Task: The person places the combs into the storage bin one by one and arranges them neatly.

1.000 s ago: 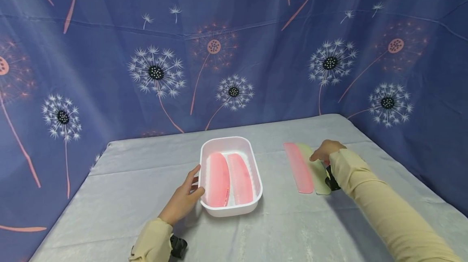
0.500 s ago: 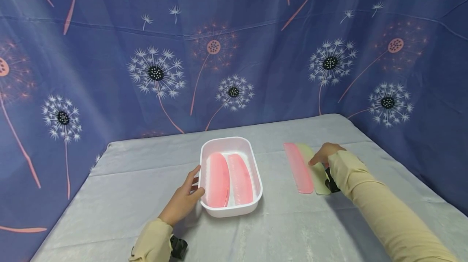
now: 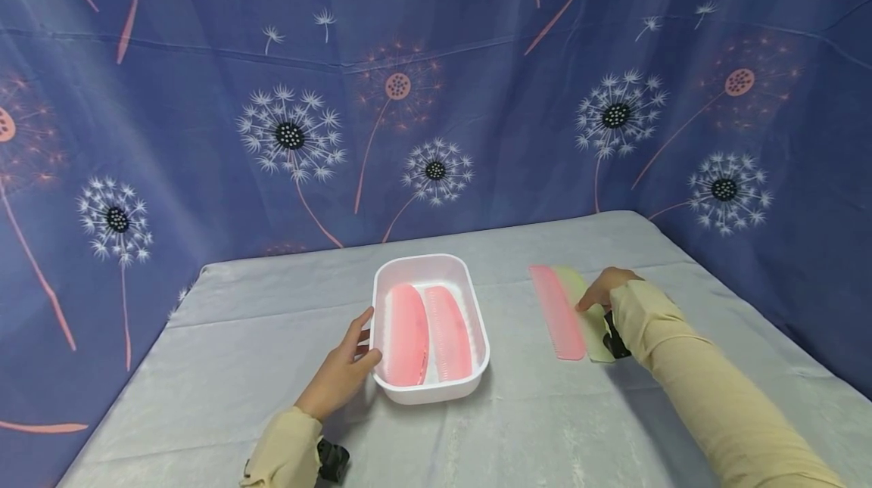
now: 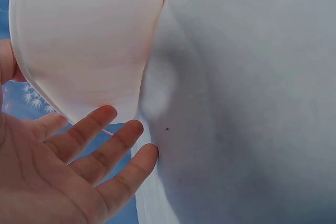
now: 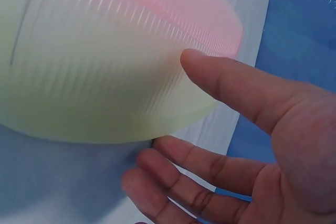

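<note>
My left hand rests against the left side of a white plastic box, its fingers extended along the outer wall in the left wrist view and the thumb at the rim. Inside lie two pink combs, side by side. Over to the right, a light green comb lies flat beside another pink comb, the two overlapping along their teeth. My right hand pinches the green comb: the thumb sits on its toothed face, with the index fingertip at the curved outer edge in the right wrist view.
A light grey cloth covers the table. Behind and at both sides hangs a blue curtain with a dandelion print. A small black device shows at the left wrist.
The right hand has shifted very slightly at the green comb. The left hand, the box and the combs stay where they were.
</note>
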`<state>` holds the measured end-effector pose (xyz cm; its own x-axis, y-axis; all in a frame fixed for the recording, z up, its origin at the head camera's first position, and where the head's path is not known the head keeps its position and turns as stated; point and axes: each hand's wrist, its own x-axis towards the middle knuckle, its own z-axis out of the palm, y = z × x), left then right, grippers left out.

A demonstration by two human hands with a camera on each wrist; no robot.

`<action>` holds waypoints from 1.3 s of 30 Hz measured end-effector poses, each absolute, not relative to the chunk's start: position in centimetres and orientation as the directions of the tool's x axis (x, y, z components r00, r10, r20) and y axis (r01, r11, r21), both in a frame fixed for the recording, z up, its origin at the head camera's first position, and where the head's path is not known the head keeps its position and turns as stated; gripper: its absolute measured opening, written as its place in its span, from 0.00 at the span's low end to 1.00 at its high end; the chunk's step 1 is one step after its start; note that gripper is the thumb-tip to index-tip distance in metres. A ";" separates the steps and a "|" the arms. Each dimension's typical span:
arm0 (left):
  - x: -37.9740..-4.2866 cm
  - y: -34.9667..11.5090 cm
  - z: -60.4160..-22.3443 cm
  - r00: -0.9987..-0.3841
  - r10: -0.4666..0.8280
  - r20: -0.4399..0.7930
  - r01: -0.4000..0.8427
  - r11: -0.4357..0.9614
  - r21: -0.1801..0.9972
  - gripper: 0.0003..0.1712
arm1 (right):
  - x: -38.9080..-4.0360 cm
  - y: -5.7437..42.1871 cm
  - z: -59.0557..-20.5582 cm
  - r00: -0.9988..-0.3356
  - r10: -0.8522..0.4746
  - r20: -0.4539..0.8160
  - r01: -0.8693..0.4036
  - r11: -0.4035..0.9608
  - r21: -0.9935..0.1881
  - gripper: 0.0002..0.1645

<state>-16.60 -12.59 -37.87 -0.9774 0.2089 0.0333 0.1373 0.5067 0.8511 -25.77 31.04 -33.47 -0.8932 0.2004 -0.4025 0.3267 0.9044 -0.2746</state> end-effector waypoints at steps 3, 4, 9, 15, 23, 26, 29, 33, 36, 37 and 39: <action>-16.6 -12.6 -38.0 -0.977 0.210 0.030 0.134 0.502 0.854 0.40 | -26.1 31.1 -33.7 -0.891 0.205 -0.404 0.336 0.898 -0.284 0.41; -16.6 -12.6 -38.1 -0.977 0.211 0.030 0.135 0.501 0.855 0.40 | -26.2 31.2 -33.8 -0.890 0.207 -0.407 0.340 0.895 -0.289 0.42; -16.6 -12.6 -38.1 -0.977 0.210 0.032 0.136 0.501 0.854 0.40 | -26.7 31.4 -34.1 -0.882 0.200 -0.426 0.345 0.890 -0.297 0.41; -16.6 -12.7 -38.0 -0.977 0.210 0.030 0.135 0.508 0.851 0.40 | -26.4 30.9 -33.5 -0.869 0.198 -0.453 0.358 0.885 -0.299 0.34; -16.6 -12.7 -38.1 -0.977 0.213 0.031 0.138 0.507 0.851 0.40 | -26.8 30.7 -33.5 -0.795 0.096 -0.598 0.356 0.873 -0.332 0.52; -16.7 -12.7 -38.1 -0.977 0.212 0.032 0.138 0.508 0.850 0.40 | -26.6 30.5 -33.5 -0.799 0.081 -0.595 0.364 0.853 -0.373 0.53; -16.7 -12.7 -38.1 -0.977 0.212 0.032 0.138 0.507 0.851 0.40 | -26.2 30.2 -33.4 -0.818 0.070 -0.570 0.361 0.836 -0.414 0.51; -16.7 -12.6 -38.0 -0.977 0.209 0.027 0.131 0.504 0.854 0.40 | -25.8 29.8 -33.1 -0.862 0.084 -0.501 0.324 0.851 -0.414 0.38; -16.6 -12.7 -38.1 -0.978 0.209 0.028 0.132 0.503 0.854 0.40 | -25.6 29.6 -32.9 -0.888 0.093 -0.451 0.293 0.870 -0.397 0.27; -16.6 -12.7 -38.1 -0.978 0.209 0.029 0.133 0.503 0.854 0.40 | -25.5 29.5 -32.8 -0.891 0.092 -0.445 0.287 0.873 -0.394 0.25; -16.6 -12.7 -38.1 -0.977 0.209 0.030 0.134 0.503 0.854 0.40 | -25.5 29.4 -32.8 -0.896 0.094 -0.433 0.284 0.873 -0.397 0.23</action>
